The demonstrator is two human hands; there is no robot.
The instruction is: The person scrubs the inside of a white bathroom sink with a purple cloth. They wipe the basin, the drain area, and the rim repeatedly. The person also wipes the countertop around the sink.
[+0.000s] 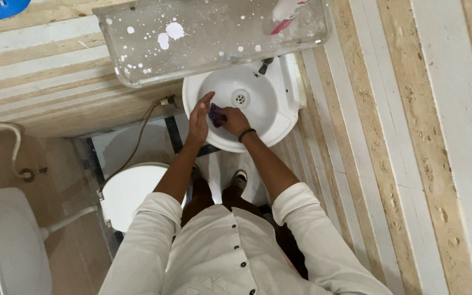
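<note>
Both hands are in the white sink (269,117), near the front rim. My right hand (232,121) is closed on a small purple scrub pad (216,114), pressing it against the inner front wall of the basin. My left hand (198,118) is flat and open, fingers together, resting against the basin's left inner side, touching or just beside the pad; it holds nothing that I can see.

Progress, as I judge it: scrubbing is under way at the front-left of the bowl. The rest of the bowl around the drain (240,99) looks plain white, but I can't tell scrubbed from unscrubbed. No foam or running water visible. The tap (265,65) at the back appears untouched.

Clearances: tight. A glass shelf (203,38), spattered with white spots, overhangs the back of the sink, so the far rim and tap sit under its edge, and headroom is low there. A white-and-pink bottle (286,12) lies on the shelf, right end. The striped tiled wall (389,136) runs just beside the sink's right rim. To the left, a toilet seat (129,191) sits near my left elbow, with a hose (137,139) hanging between. Open room is mostly straight back toward my body.
</note>
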